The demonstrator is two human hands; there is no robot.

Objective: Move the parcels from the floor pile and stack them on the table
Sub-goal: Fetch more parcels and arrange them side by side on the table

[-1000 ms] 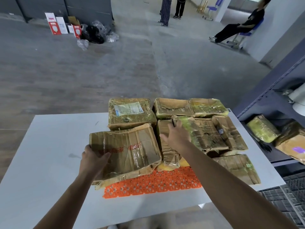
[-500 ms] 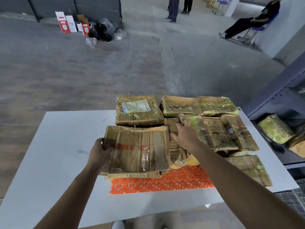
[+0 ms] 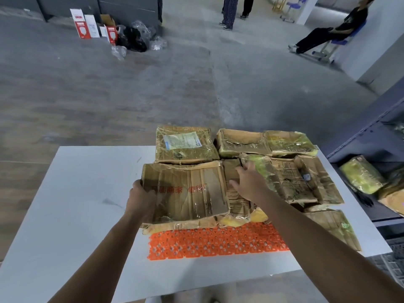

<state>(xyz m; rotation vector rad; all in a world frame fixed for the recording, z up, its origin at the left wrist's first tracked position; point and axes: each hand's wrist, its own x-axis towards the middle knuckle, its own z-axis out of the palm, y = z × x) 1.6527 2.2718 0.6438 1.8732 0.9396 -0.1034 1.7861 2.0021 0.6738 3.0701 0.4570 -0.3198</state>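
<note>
One parcel (image 3: 190, 191) now squared, left hand (image 3: 141, 201) gripping, right hand (image 3: 249, 184) alongside

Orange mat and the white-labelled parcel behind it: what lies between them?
Head view: the red-lettered parcel lies between the orange mat and the white-labelled parcel, its left edge gripped by the left hand.

Orange mat (image 3: 218, 243), seated person (image 3: 341, 27).
</note>
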